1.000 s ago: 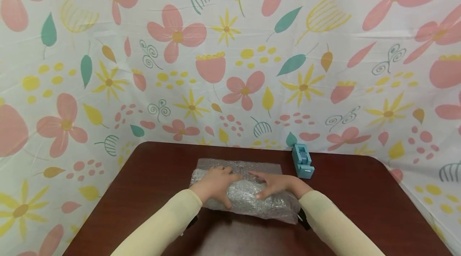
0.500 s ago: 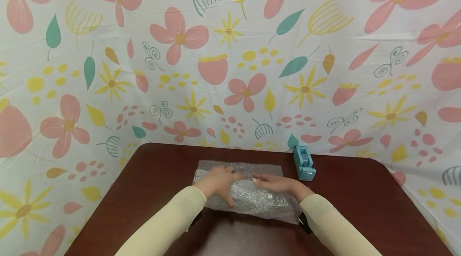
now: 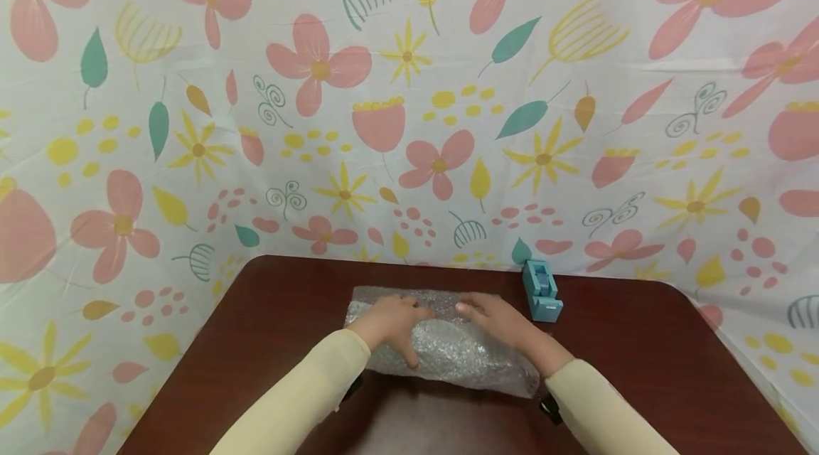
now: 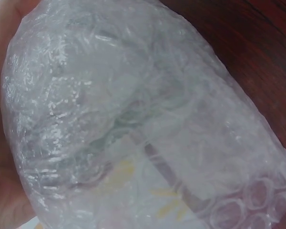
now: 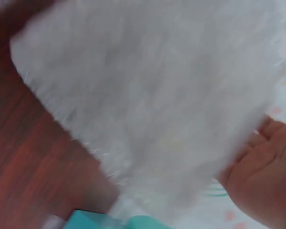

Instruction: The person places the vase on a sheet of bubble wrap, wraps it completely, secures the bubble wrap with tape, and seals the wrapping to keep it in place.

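Observation:
A bundle in clear bubble wrap (image 3: 457, 355) lies across the middle of the table, its loose flat edge spread out behind it. Through the layers, faint green, yellow and dark patches show in the left wrist view (image 4: 133, 129). My left hand (image 3: 392, 323) rests over the bundle's left half with fingers spread and the thumb pointing toward me. Above the right half and the far edge of the wrap is my right hand (image 3: 505, 325), its fingers extended to the left. The right wrist view is blurred, with the right palm (image 5: 267, 171) beside the wrap.
A light-blue tape dispenser (image 3: 542, 291) stands at the table's back, just right of the bundle. The dark red-brown table (image 3: 237, 348) has rounded far corners. Behind it hangs a white cloth (image 3: 409, 242) with a flower and leaf print.
My right hand has lifted its fingers off the roll's middle and shifted right and toward the wrap's far edge. The left hand keeps its place on the bundle.

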{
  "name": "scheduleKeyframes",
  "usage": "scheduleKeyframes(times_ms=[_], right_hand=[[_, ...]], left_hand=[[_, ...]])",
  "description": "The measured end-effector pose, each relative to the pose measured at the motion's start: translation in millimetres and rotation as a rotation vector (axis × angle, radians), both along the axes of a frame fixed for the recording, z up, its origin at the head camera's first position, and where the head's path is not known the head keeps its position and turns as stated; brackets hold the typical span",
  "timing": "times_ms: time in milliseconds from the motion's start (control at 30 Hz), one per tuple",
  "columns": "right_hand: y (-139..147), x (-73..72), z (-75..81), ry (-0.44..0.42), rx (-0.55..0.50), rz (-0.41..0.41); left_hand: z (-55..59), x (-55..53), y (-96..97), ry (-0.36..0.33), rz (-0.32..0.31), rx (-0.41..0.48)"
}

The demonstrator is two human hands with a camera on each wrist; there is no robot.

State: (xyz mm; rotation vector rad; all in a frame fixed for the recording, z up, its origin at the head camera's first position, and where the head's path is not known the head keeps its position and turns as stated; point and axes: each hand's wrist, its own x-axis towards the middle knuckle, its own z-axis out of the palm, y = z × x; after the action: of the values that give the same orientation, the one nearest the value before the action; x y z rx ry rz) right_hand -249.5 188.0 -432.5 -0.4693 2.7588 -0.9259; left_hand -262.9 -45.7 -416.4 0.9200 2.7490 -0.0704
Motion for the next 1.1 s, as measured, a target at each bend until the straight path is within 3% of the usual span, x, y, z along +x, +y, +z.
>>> scheduleKeyframes(times_ms=[200,333,467,667,833,1000,1100], right_hand=[[-3,45.4,-8.0,0.293,0.2,0.082],[-7,60.2,-14.8,0.413,0.269,0.096],[-12,60.5,-16.4,0.38,0.261,0.094],[-20,48.4,-17.5,0.336,0.323,0.086],[-24,36.0,-14.5,0.304,0.376,0.122],[-24,27.6,-8.9,0.228,0.354,0.156],[-23,23.3,-8.4,0.23,0.355,0.177]], left_hand=[[-2.2,-1.6,0.6,-0.017,0.014,0.011],[-0.4,-3.1,2.1,-0.048,0.036,0.015],[3.3,-4.9,3.0,-0.079,0.049,0.012],[6.5,-7.9,2.7,-0.105,0.043,0.0],[5.4,-10.8,1.4,-0.114,0.044,-0.009],[4.5,-13.7,1.7,-0.132,0.047,-0.013],[4.9,-15.2,1.9,-0.153,0.057,-0.016]])
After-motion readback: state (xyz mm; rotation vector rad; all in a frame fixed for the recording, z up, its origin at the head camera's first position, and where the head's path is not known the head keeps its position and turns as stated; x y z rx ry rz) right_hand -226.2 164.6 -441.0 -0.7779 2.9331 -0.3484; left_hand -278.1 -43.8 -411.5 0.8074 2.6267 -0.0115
